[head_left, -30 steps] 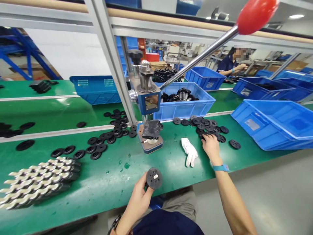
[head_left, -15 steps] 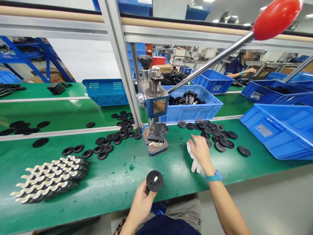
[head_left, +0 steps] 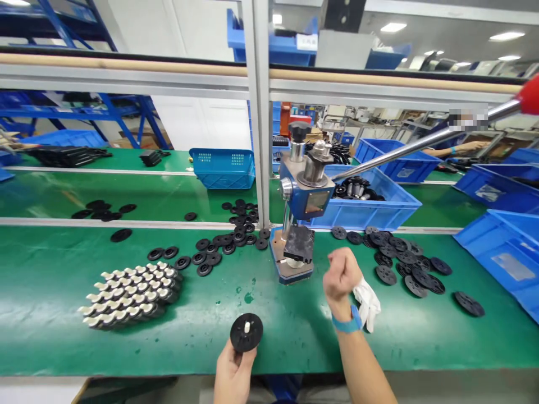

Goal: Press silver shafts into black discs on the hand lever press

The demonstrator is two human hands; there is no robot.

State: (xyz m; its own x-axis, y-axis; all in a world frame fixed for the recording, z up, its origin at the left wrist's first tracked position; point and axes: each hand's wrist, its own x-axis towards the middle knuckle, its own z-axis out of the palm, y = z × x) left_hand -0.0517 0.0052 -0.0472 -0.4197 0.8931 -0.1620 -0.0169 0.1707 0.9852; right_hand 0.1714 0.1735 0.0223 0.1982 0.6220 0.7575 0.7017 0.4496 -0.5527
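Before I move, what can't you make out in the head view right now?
All in the head view:
- Inside the curled right hand: hidden by its own fingers; may be empty.
- Underside of the black disc in the left hand: faces away.
- Part of the white glove: behind the right hand and wrist.
- Rest of the red knob: cut off by the right edge.

The person's left hand (head_left: 234, 373) is low, fingers up, thumb and fingers closed in a grip. The right forearm (head_left: 364, 365) slants up and inward to a raised right hand (head_left: 342, 275), its fingers curled in.
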